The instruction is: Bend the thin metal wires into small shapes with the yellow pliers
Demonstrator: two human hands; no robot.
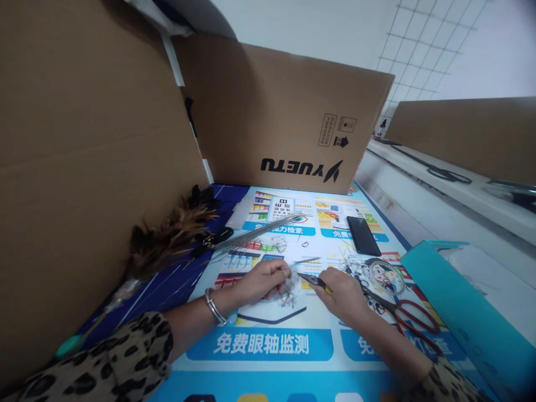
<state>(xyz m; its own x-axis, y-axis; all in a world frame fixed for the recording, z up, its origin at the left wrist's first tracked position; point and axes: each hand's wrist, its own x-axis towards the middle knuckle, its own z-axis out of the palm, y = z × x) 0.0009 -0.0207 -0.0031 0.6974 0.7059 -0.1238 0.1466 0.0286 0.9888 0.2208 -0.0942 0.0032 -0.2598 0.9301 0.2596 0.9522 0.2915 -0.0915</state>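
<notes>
Thin wire (pixel 288 300) pinched in the person's left grip (pixel 268 277), strands too fine to trace, pliers (pixel 314 280) held in the right grip (pixel 343 293), handles mostly covered by its fingers, scissors (pixel 392 307) right of that grip, blade ends hard to make out, wire bundle (pixel 259 230) beyond the left grip.

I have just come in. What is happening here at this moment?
A person is working with both bare hands. The left hand seems to pinch thin, wire-like strands, and the right hand holds pliers, tip towards the left hand. Scissors with red handles lie beside the right forearm. A dark phone and a bundle of thin rods lie farther back.
</notes>
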